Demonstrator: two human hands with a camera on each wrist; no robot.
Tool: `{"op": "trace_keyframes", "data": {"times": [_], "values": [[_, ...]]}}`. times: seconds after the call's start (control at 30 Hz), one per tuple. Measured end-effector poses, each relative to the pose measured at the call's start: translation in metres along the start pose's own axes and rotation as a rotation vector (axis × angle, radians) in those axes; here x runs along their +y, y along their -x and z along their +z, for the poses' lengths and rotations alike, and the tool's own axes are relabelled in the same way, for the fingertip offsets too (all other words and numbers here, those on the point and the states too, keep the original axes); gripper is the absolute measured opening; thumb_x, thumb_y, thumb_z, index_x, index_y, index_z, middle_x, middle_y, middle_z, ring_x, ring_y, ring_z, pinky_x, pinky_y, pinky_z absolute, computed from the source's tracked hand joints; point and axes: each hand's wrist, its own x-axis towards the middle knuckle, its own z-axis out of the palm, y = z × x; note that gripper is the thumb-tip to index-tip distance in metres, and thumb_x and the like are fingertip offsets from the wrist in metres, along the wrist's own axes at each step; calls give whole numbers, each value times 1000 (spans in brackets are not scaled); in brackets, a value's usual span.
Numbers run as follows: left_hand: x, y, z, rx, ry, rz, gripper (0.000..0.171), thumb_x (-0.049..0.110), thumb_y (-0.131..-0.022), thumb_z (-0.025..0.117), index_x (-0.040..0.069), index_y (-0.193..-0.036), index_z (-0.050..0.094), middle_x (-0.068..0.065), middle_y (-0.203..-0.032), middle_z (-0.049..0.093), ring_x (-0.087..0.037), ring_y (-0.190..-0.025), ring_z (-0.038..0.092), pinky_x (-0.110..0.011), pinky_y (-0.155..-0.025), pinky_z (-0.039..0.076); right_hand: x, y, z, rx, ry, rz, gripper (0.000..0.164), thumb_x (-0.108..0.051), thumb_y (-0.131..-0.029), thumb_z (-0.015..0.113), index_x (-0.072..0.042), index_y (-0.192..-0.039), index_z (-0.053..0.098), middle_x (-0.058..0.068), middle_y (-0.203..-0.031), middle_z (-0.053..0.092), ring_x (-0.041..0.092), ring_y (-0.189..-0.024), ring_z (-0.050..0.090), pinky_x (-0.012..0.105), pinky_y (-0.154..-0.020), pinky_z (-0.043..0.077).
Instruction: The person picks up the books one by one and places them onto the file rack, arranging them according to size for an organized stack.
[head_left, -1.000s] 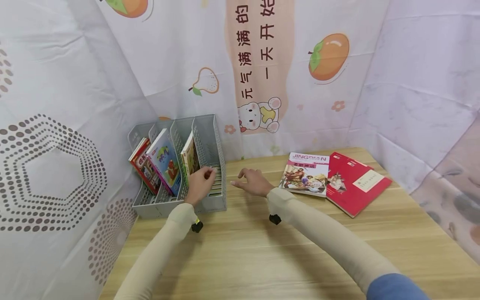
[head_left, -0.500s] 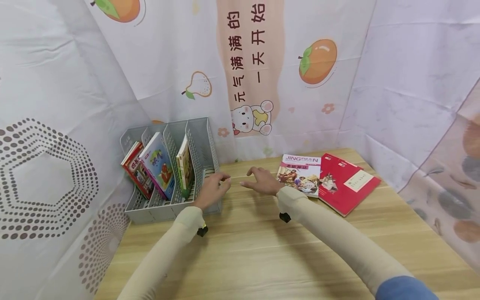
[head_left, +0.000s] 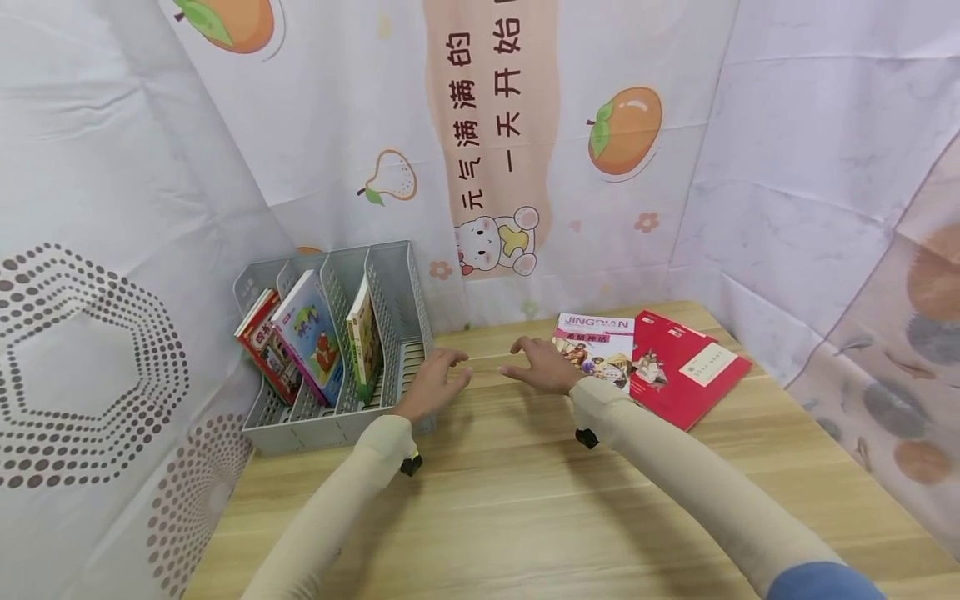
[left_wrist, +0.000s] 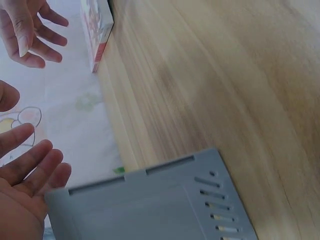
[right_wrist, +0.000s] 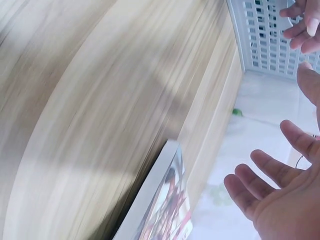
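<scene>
My left hand hovers at the right front corner of a grey perforated file rack, fingers relaxed and holding nothing. To its right my right hand is held over the table, fingers spread and bare, just left of a white-covered book titled JINGDIAN. That book overlaps red books lying flat. In the rack, a red book, a blue picture book and a green-yellow book lean in separate compartments. The rightmost compartment has no book showing.
The wooden table stretches below both arms. A printed cloth hangs behind the table, and another cloth stands close along the left side of the rack.
My left hand has moved right, from over the rack to its front right corner, and its fingers have loosened. My right hand has shifted right towards the white-covered book. The head view has turned slightly.
</scene>
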Motion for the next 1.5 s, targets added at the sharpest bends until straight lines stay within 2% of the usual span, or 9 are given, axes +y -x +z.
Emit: {"op": "trace_keyframes", "data": {"times": [0.33, 0.47, 0.63, 0.77, 0.9, 1.13, 1.3, 1.5], "values": [[6, -8, 16, -45, 20, 42, 44, 32, -104, 61, 5, -139, 59, -13, -139, 57, -31, -126, 53, -51, -103, 45, 21, 7, -14, 46, 63, -3, 61, -52, -100, 62, -3, -137, 54, 25, -130, 60, 45, -123, 52, 59, -101, 43], [7, -11, 24, -61, -5, 72, 45, 34, -103, 61, 6, -139, 59, -12, -140, 57, -29, -127, 54, -49, -104, 46, 31, 10, -19, 68, 64, -17, 60, -49, -100, 65, -1, -134, 54, 22, -121, 65, 40, -114, 58, 58, -103, 40], [11, -13, 34, -97, -6, 52, 46, 37, -103, 61, 10, -140, 59, -9, -143, 56, -26, -127, 55, -47, -104, 47, 43, 18, -24, 87, 67, -28, 58, -45, -99, 67, 2, -131, 54, 19, -110, 68, 35, -107, 62, 58, -110, 30], [17, -14, 41, -119, 3, 54, 46, 37, -102, 61, 12, -140, 59, -8, -143, 56, -25, -127, 55, -46, -103, 47, 51, 26, -27, 110, 88, -5, 55, -43, -99, 68, 2, -128, 55, 19, -117, 67, 38, -118, 58, 59, -112, 25], [23, -15, 47, -125, 14, 90, 44, 33, -103, 61, 9, -139, 59, -10, -145, 55, -27, -130, 53, -46, -106, 45, 61, 33, -29, 140, 98, 16, 52, -39, -99, 69, 3, -127, 56, 22, -120, 64, 41, -120, 56, 62, -112, 24], [29, -17, 62, -160, 33, 121, 45, 34, -103, 61, 8, -139, 59, -9, -141, 56, -26, -124, 56, -45, -102, 48, 77, 46, -34, 142, 117, 100, 58, -43, -99, 67, 3, -132, 56, 27, -127, 60, 44, -112, 51, 60, -98, 37], [35, -17, 71, -181, 42, 122, 44, 32, -103, 62, 9, -140, 59, -9, -141, 56, -26, -126, 55, -45, -104, 47, 91, 52, -39, 152, 158, 149, 59, -45, -98, 68, 1, -133, 56, 28, -128, 60, 47, -113, 49, 62, -98, 39], [46, -19, 79, -223, 43, 155, 45, 35, -103, 60, 11, -142, 57, -9, -143, 55, -25, -129, 52, -44, -107, 45, 111, 67, -50, 155, 156, 300, 65, -52, -96, 67, 0, -132, 54, 29, -127, 56, 49, -114, 44, 66, -95, 38]]}}
